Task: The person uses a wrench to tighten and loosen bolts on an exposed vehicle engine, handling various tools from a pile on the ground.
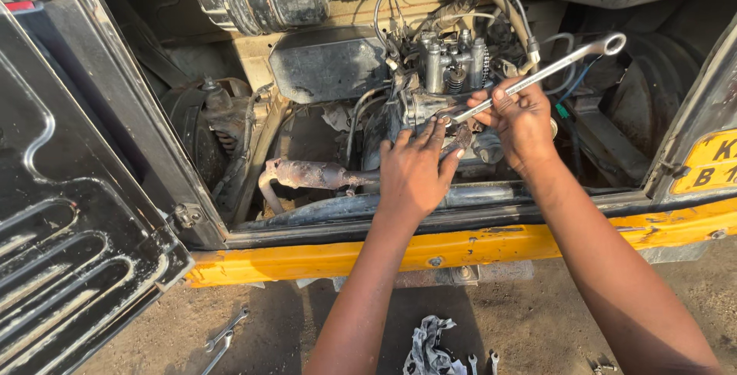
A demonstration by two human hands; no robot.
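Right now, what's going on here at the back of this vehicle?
A person is working on the exposed engine in the open rear bay. The right hand holds a long ring spanner with its lower end set on a fitting, while the left hand rests against the engine beside it. More spanners and a rag lie on the ground.

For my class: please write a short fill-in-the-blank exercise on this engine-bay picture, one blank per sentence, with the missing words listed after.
1. The right hand grips a long silver ____.
2. The left hand rests on the ____, fingers spread.
3. The free end of the wrench is shaped like a ____.
4. A crumpled rag lies on the ____ below the yellow bumper.

Missing words: wrench; engine; ring; ground
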